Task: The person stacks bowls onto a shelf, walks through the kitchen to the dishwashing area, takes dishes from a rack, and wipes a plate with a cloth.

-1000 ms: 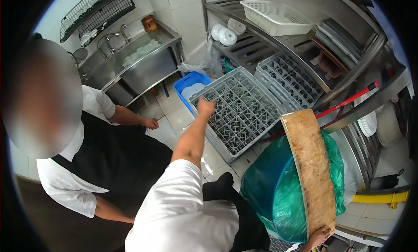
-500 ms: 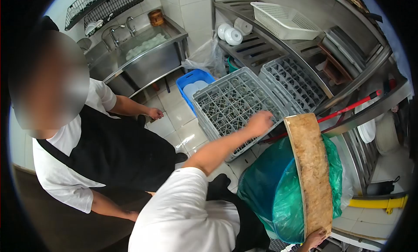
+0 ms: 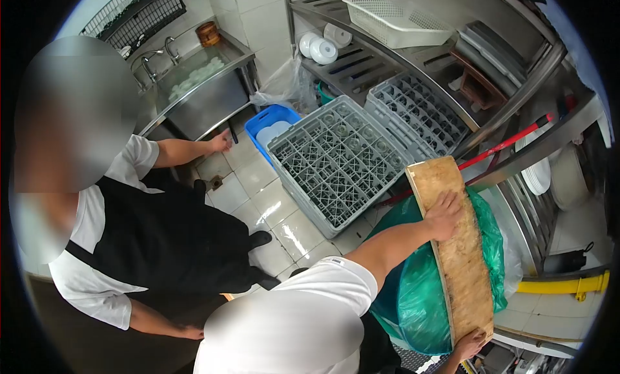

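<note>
A long worn wooden board (image 3: pixel 460 270) lies across a bin lined with a green plastic bag (image 3: pixel 420 309). My left hand (image 3: pixel 444 216) rests on the board's upper face, fingers stretched out over the wood. At the board's lower end, my right hand (image 3: pixel 470 343) is closed around the edge, thumb side hidden in part. Close to my left hand stands a grey glass rack (image 3: pixel 339 161) with many compartments, several holding glasses.
A co-worker in a black apron (image 3: pixel 168 238) stands on the left, one hand (image 3: pixel 221 141) held out. A blue basket (image 3: pixel 271 122) sits by the sink (image 3: pixel 206 103). Another grey rack (image 3: pixel 420 115), a red pole (image 3: pixel 507 141) and steel shelving (image 3: pixel 349 70) lie beyond the bin.
My left hand has moved from above the glass rack onto the wooden board. My right hand stays at the board's end. The co-worker's outstretched hand has risen and opened; the view has shifted slightly.
</note>
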Demonstrator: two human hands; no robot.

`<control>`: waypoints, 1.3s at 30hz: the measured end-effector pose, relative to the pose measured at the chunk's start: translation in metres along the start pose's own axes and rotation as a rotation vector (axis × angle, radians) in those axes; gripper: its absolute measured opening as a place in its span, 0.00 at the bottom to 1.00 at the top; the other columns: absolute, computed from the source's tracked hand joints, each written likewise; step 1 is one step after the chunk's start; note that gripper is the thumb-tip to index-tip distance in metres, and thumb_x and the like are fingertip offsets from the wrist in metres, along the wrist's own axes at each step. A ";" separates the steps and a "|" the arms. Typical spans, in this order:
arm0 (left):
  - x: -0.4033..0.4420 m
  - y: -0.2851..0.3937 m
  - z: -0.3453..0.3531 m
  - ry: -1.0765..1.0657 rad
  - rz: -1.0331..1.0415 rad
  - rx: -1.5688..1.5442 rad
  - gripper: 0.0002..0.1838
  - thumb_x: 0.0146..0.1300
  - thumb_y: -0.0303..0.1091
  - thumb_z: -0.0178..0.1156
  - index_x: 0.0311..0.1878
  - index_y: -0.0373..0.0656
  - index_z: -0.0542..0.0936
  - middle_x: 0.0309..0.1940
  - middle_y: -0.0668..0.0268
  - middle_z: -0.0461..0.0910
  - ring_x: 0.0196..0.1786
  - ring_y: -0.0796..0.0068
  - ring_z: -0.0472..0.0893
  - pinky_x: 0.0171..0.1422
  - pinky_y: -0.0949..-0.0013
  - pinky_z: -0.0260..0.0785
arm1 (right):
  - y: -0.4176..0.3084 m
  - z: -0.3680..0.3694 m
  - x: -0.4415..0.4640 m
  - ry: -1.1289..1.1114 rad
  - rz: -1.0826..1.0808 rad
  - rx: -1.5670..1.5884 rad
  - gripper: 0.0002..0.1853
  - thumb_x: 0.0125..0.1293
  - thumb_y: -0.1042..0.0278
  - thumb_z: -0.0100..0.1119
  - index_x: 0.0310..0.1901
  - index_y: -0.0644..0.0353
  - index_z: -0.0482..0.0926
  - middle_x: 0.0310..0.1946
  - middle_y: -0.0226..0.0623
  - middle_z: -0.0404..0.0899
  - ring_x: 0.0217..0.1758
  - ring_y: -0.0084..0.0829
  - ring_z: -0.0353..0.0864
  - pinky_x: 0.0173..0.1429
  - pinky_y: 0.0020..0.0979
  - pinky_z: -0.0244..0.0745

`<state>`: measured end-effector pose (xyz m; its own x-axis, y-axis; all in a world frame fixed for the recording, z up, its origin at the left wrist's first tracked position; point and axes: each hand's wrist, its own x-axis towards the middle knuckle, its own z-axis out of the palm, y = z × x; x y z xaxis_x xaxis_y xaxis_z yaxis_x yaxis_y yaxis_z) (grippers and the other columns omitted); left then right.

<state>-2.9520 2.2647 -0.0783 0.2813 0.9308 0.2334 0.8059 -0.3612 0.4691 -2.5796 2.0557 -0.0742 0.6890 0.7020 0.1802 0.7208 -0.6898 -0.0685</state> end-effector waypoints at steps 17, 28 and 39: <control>-0.003 0.003 -0.008 0.073 -0.041 -0.073 0.28 0.60 0.46 0.54 0.58 0.36 0.70 0.63 0.46 0.61 0.71 0.46 0.53 0.74 0.48 0.40 | -0.002 0.001 0.001 0.025 -0.004 -0.047 0.31 0.69 0.41 0.38 0.65 0.54 0.65 0.65 0.45 0.63 0.66 0.46 0.64 0.65 0.44 0.61; -0.002 0.004 -0.013 0.093 -0.018 -0.082 0.24 0.59 0.43 0.54 0.54 0.36 0.72 0.62 0.48 0.62 0.69 0.48 0.54 0.74 0.50 0.41 | 0.002 0.009 0.002 0.116 -0.026 -0.042 0.30 0.68 0.42 0.41 0.63 0.54 0.68 0.61 0.44 0.68 0.62 0.47 0.67 0.63 0.43 0.62; -0.003 0.004 -0.016 0.105 -0.017 -0.076 0.23 0.58 0.41 0.55 0.52 0.36 0.73 0.61 0.46 0.62 0.68 0.47 0.56 0.72 0.49 0.44 | -0.008 -0.002 -0.003 0.083 0.028 -0.013 0.30 0.68 0.42 0.41 0.63 0.54 0.68 0.62 0.43 0.67 0.62 0.46 0.67 0.64 0.43 0.62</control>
<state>-2.9575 2.2595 -0.0635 0.2082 0.9273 0.3110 0.7675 -0.3520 0.5358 -2.5874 2.0592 -0.0718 0.6997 0.6657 0.2594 0.6999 -0.7115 -0.0619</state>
